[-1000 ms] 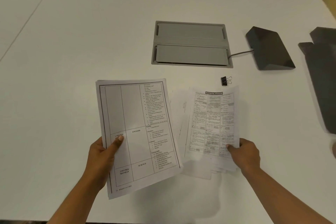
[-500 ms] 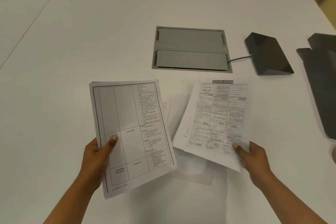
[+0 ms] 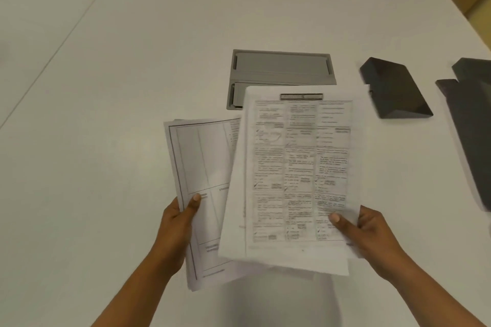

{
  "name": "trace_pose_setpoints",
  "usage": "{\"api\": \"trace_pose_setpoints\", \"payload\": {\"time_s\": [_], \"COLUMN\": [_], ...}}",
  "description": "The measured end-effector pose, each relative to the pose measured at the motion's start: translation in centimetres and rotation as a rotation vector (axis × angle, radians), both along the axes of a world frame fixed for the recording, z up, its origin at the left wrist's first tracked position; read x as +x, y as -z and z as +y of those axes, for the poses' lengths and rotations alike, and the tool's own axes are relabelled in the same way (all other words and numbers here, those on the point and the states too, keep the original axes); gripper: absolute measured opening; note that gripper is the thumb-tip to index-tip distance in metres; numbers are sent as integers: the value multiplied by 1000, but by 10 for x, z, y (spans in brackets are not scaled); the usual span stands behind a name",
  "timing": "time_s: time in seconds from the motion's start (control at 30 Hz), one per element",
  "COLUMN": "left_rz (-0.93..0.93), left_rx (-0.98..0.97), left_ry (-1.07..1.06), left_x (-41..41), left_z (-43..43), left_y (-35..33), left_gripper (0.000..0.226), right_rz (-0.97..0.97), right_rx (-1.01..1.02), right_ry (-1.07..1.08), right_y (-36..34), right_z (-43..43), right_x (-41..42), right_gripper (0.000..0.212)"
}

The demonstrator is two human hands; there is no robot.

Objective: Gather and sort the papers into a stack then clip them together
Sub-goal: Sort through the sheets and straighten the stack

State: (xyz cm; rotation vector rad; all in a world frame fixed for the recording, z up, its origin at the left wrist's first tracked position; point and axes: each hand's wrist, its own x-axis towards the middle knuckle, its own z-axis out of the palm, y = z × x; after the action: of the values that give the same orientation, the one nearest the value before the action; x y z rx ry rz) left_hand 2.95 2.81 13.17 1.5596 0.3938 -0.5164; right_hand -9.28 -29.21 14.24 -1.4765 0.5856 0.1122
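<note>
Papers in two lots, both held above the white table (image 3: 132, 87) on the near side of the grey recessed hatch (image 3: 281, 69). Step in hand, by judgement: the merging of the two lots into one stack. It would be done well if the printed grid sheets (image 3: 300, 167) were laid square over the ruled table sheets (image 3: 202, 167), the edges then tapped level on the table before any clip is applied; skewed corners are to be expected otherwise, since the lots now overlap at an angle. Left hand (image 3: 178, 223): closed in a pinch on the ruled table sheets at their near left edge, thumb on top, fingers hidden beneath. Right hand (image 3: 369, 233): closed likewise on the printed grid sheets at their near right corner, thumb pressed on the page; the far edge of this lot covers the hatch's near side. No clip is visible. Dark wedge-shaped block (image 3: 393, 87): right of the hatch, untouched.
</note>
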Motion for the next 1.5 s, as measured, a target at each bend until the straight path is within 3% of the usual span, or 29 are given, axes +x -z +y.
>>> {"api": "trace_pose_setpoints", "payload": {"time_s": [0.17,0.27,0.43,0.57,0.73,1.0,1.33,1.5], "left_rz": [121,137,22,-71,-199,-480,-397,-360], "left_rx": [-111,-187,-224,-243,-257,-103,-45,-146], "left_ry": [-41,-40,58,32,70,156,248,159], "left_x": [-1,-4,-6,-5,4,19,9,15], "left_z": [-21,-37,-53,-55,-59,-59,-59,-56], "left_y": [-6,-18,-27,-28,-34,-40,-18,-30], "left_gripper": [85,59,33,23,21,30,30,28], "right_rz": [-2,-3,-22,-39,-106,-268,-188,-112], "right_rx": [7,-7,-5,-12,-51,-189,-170,-168], "right_ry": [-2,-51,9,18,-38,13,-95,-147], "right_y": [2,4,10,9,-4,-18,2,2], "right_z": [11,21,36,35,32,37,44,39], "right_x": [11,16,18,21,39,58,50,43], "right_gripper": [28,33,29,37,37,39,47,22]}}
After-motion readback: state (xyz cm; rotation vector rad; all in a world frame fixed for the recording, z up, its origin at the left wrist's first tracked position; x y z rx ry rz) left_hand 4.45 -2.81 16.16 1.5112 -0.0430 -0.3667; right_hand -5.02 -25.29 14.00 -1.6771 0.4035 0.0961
